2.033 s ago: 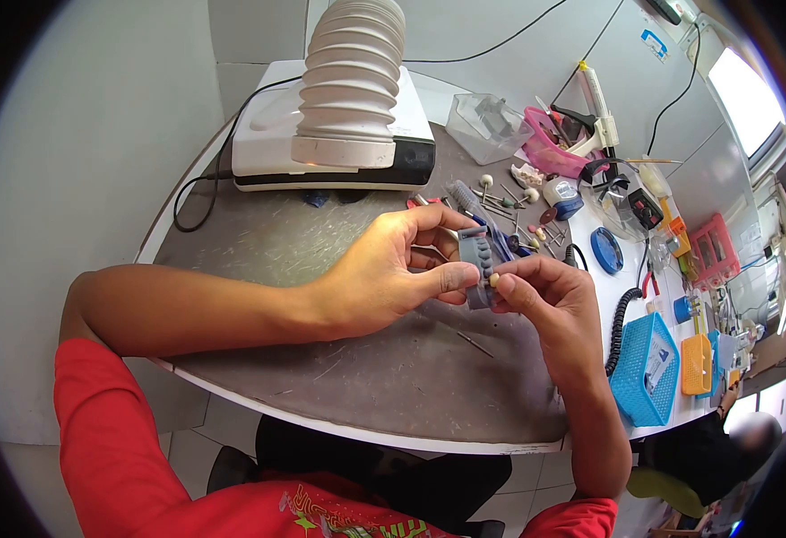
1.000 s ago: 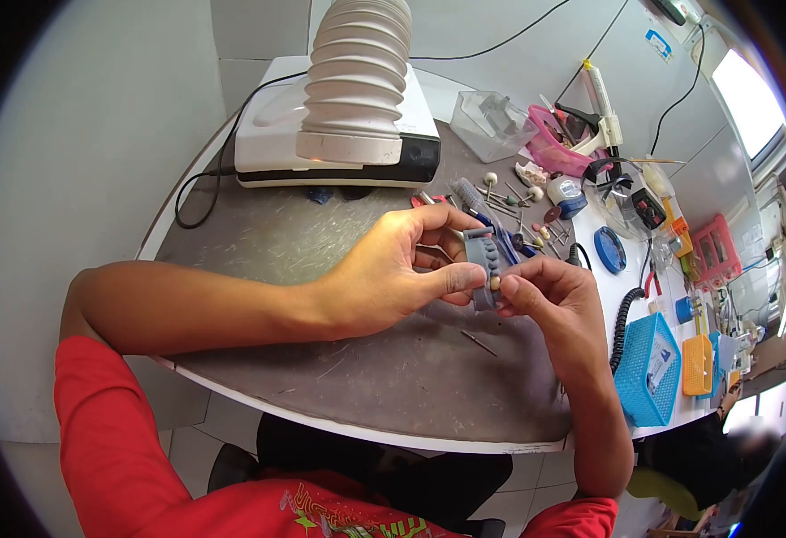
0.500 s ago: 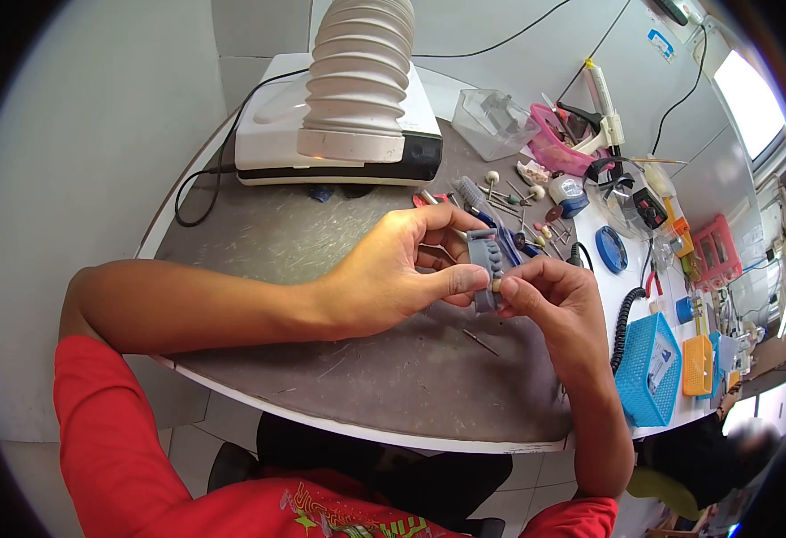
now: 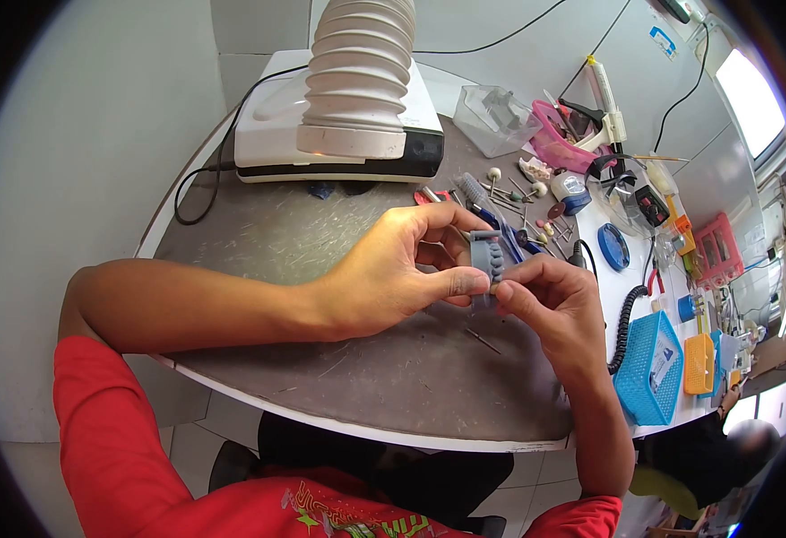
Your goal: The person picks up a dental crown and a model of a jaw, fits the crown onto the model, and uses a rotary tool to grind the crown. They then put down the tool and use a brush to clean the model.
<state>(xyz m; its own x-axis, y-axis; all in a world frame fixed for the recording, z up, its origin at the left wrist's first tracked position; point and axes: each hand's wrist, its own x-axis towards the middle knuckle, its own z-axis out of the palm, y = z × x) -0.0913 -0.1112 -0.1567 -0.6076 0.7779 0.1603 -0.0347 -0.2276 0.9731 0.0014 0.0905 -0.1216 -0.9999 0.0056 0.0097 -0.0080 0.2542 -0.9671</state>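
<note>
A grey dental model (image 4: 485,254) with a row of teeth is held upright over the desk. My left hand (image 4: 411,255) grips it from the left, thumb pressed on its near side and fingers behind. From the right, my right hand (image 4: 550,291) is closed at the model's lower teeth, thumb and forefinger pinched together. A small tooth-coloured piece (image 4: 493,289), like a crown, shows only as a sliver at those fingertips; the rest is hidden. On the desk below the model lies a thin metal bur (image 4: 483,341).
A ribbed white suction hose (image 4: 357,81) hangs above a white machine (image 4: 267,134). Polishing burs (image 4: 514,193), a pink basket (image 4: 559,143) and a clear container (image 4: 492,121) crowd the back right. Blue basket (image 4: 648,368) stands right. A person (image 4: 707,457) sits beyond.
The tooth-coloured piece showed more clearly between my right fingertips before; now my fingers cover most of it. Both hands stay nearly in place, and the view shifts slightly.
</note>
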